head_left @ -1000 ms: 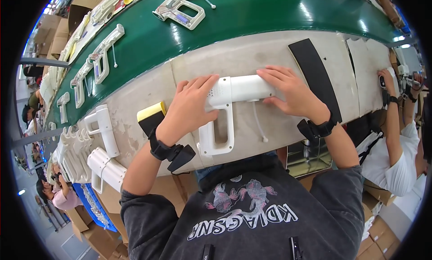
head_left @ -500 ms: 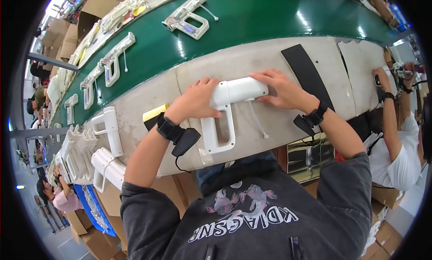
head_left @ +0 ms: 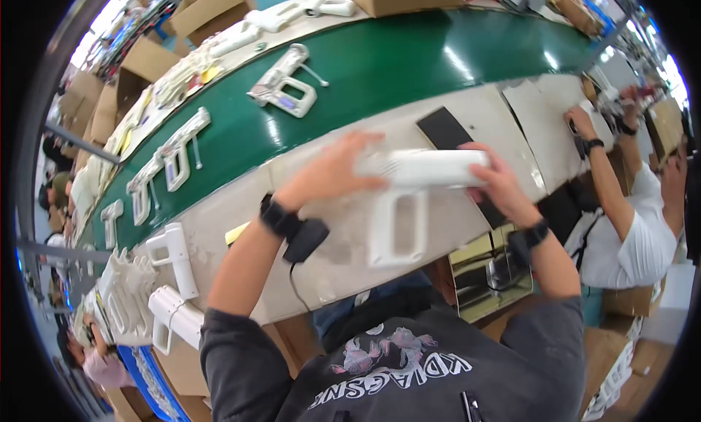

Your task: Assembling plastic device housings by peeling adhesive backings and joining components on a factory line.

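A white plastic housing (head_left: 438,168) with a tube-shaped body and a loop handle hangs over the bench, raised and slightly blurred. Its right end sits between the thumb and fingers of my right hand (head_left: 505,185), which is closed on it. My left hand (head_left: 332,172) is at the other end of the tube, smeared by motion. Its thumb and fingers reach toward that end from below and above; whether they grip it cannot be told. Under the housing, the loop handle points down toward me.
A green conveyor belt (head_left: 350,86) carries several open white housings beyond the pale bench (head_left: 241,203). A black strip (head_left: 443,128) lies behind my right hand. Finished-looking white housings (head_left: 177,312) stand at the left. A co-worker in a white shirt (head_left: 634,236) works at the right.
The housing has been lifted off the bench and moved right and toward me, with my right hand on its end. My left hand's grip has loosened or shifted; blur hides which.
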`<state>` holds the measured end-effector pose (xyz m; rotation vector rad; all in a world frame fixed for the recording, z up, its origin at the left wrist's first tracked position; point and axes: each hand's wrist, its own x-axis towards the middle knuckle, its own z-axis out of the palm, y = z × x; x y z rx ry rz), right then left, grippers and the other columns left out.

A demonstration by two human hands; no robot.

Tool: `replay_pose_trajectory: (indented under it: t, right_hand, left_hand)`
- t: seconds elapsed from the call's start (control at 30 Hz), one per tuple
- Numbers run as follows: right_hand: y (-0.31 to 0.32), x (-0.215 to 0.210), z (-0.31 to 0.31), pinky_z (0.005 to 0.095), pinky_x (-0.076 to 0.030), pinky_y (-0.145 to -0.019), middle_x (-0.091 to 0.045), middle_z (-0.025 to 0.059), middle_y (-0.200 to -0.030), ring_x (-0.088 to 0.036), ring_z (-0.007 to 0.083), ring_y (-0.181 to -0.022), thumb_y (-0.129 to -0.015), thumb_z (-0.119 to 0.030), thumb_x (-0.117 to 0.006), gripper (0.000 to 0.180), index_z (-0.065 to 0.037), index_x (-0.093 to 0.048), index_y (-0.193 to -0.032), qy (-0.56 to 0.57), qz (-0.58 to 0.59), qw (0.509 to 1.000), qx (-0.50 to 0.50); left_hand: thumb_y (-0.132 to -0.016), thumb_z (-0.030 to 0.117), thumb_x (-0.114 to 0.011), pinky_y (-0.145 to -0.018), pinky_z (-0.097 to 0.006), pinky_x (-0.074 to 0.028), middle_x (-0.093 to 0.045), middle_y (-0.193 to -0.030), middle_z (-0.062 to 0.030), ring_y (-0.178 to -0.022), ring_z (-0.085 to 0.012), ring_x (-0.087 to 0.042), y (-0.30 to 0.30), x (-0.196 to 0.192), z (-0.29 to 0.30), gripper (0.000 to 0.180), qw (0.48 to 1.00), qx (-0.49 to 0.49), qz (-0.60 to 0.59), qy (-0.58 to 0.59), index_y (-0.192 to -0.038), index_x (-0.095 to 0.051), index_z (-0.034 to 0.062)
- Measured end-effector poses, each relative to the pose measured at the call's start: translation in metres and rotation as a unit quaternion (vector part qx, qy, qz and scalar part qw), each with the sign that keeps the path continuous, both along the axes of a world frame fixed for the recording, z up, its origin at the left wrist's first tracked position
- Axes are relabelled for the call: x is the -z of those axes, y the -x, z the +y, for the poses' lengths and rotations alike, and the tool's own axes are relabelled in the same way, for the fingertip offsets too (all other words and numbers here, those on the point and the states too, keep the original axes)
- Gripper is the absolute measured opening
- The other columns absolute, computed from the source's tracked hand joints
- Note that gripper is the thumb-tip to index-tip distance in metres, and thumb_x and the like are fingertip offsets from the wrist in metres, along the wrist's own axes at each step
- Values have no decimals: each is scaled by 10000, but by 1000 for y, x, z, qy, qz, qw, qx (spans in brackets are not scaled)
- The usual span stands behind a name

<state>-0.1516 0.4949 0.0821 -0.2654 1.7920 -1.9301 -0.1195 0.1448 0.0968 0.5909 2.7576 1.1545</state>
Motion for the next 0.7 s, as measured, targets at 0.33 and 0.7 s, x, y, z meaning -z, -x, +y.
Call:
replay_pose_trajectory:
  t: [0.33, 0.7]
  right_hand:
    - [65, 97, 206, 307, -528, -621, -607, 77, -1033, -626, 206, -758, -959, -365, -659, 348, -90, -534, -1131, 21, -5, 903, 430]
    - [59, 153, 199, 383, -513, -854, -588, 235, -1186, -623, 305, -997, -934, -579, -632, 775, 85, -478, -1304, -310, 170, 732, 582]
  left_hand:
    - [-633, 618, -870, -1123, -592, -305, -308, -1477, -289, -1370, -439, -311, 148, 98, -105, 1414, 745, -657, -115, -34, -1536, -24, -66]
    - [-654, 409, -841, -1004, -516, -409, -367, -1399, -254, -1249, -371, -431, 183, 84, -62, 1289, 714, -691, -102, 45, -1558, -15, 6]
